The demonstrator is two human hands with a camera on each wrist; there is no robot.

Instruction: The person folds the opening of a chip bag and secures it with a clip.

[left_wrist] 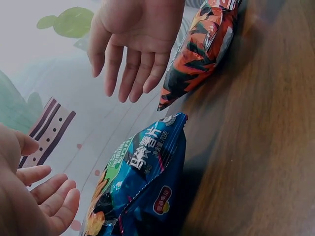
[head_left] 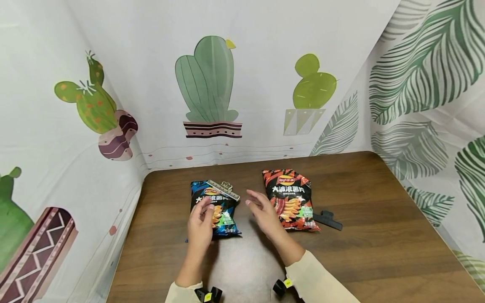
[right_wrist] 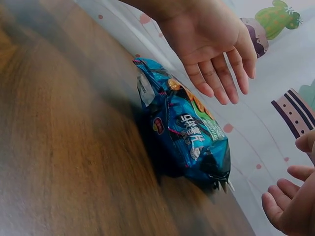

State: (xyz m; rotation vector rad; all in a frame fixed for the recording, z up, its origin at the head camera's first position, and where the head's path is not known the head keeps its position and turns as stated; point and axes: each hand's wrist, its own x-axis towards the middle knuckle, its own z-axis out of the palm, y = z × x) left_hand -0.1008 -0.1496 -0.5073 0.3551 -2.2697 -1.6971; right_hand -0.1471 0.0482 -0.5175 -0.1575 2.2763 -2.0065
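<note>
A blue chip bag (head_left: 223, 210) lies on the table's left part, with a piano-key patterned clip (head_left: 223, 190) across its top right corner. My left hand (head_left: 201, 227) hovers over that bag's left side, fingers loosely bent and gripping nothing. To its right, my right hand (head_left: 267, 214) is held beside the red chip bag (head_left: 289, 195), also without anything in it. In the left wrist view the right hand (left_wrist: 142, 39) hangs with fingers extended. The right wrist view shows the left hand (right_wrist: 211, 49) above the blue bag (right_wrist: 187, 123), fingers apart from it.
A black clip (head_left: 327, 219) lies at the red bag's right edge. The brown wooden table (head_left: 379, 252) runs back to a white cloth (head_left: 265, 84) printed with cacti and leaves. Each wrist carries a small black camera (head_left: 280, 288).
</note>
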